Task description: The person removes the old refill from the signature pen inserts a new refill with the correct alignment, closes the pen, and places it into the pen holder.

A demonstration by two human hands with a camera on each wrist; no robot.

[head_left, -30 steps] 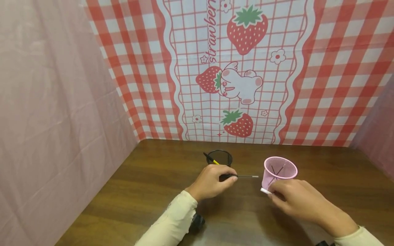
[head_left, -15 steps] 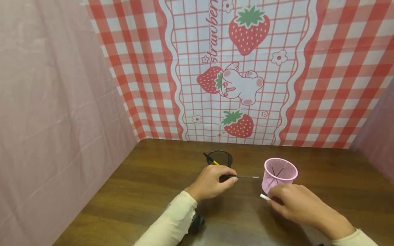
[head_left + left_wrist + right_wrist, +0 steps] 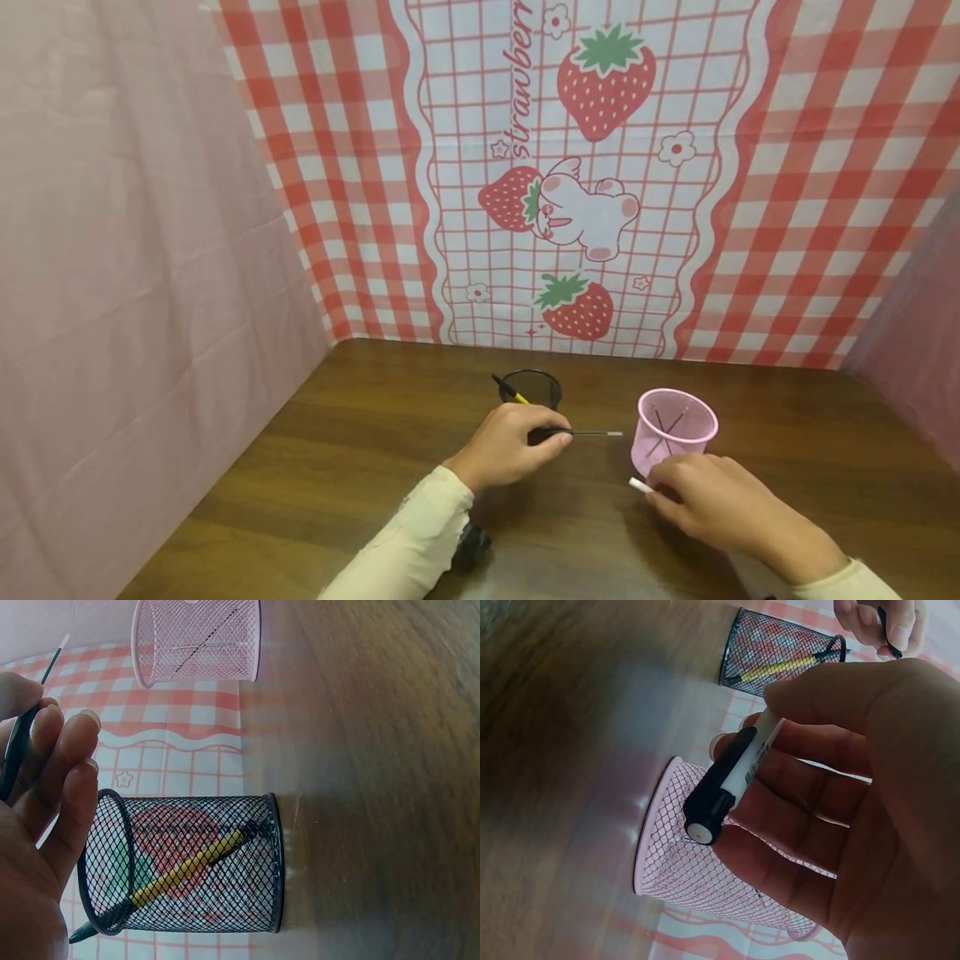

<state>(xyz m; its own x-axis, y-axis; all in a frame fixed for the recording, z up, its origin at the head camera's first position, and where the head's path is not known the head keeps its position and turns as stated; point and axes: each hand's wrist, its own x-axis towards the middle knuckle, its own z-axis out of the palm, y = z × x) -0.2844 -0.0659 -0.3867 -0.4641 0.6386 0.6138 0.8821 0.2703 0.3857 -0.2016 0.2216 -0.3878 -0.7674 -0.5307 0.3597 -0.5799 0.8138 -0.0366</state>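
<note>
In the head view my left hand (image 3: 504, 446) pinches a slim black-handled tool (image 3: 594, 432) between thumb and fingers. Its thin shaft with a pale tip points right, toward the pink mesh pen cup (image 3: 647, 442). My right hand (image 3: 720, 504), in front of that cup, holds a white-barrelled marker pen (image 3: 742, 769) with a black clipped cap, seen close in the right wrist view. Two thin dark sticks cross inside the pink cup. Behind my left hand stands a black mesh pen cup (image 3: 274, 862), with a yellow-and-black pen (image 3: 187, 870) leaning in it.
A brown wooden table (image 3: 360, 433) carries both upright cups. A red-and-white strawberry cloth (image 3: 375, 250) hangs along its back edge, and a pale pink curtain (image 3: 165, 250) closes off the left side. Another pink curtain (image 3: 915, 317) is at the right.
My right hand has drawn slightly back from the pink cup with the marker pen, whose white end tilts more. My left hand keeps its hold on the black-handled tool; the view shifts slightly.
</note>
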